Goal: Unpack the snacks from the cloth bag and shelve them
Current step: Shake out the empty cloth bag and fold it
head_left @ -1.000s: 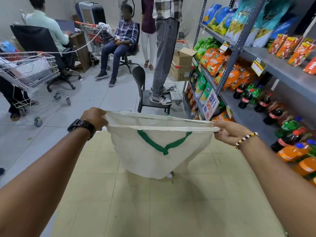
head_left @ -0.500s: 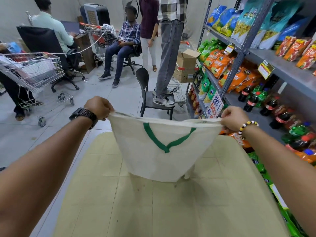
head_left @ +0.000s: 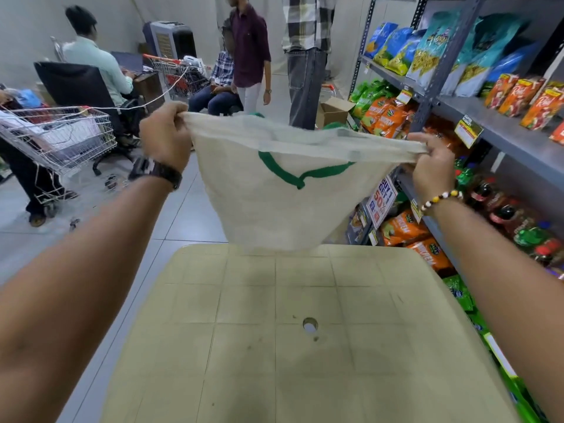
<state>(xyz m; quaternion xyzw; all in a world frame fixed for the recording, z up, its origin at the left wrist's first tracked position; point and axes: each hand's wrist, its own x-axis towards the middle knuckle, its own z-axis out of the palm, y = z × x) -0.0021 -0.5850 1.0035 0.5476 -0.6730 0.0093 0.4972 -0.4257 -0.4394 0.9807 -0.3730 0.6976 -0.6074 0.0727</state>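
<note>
I hold one cloth bag [head_left: 283, 196] in the air over the far edge of the table [head_left: 305, 361], its mouth pulled wide between my two hands. My left hand [head_left: 164, 138] has its fingers curled tight round the left end of the rim. My right hand [head_left: 433, 166] pinches the right end between thumb and fingers.

One green handle [head_left: 293, 176] droops against the bag's near face, and a second handle [head_left: 332, 126] peeks over the far rim. The bag's bottom hangs at the table's far edge; whether it touches, I cannot tell. The table has one round hole [head_left: 310, 325] near its middle.

One watch [head_left: 155, 172] sits on my left wrist, one bead bracelet [head_left: 441, 199] on my right. On the right, the shelf rack [head_left: 425, 96] carries snack packets [head_left: 387, 117] and bottles [head_left: 503, 213]. One wire trolley [head_left: 61, 135] stands on the left, and another trolley [head_left: 175, 71] farther back.
</note>
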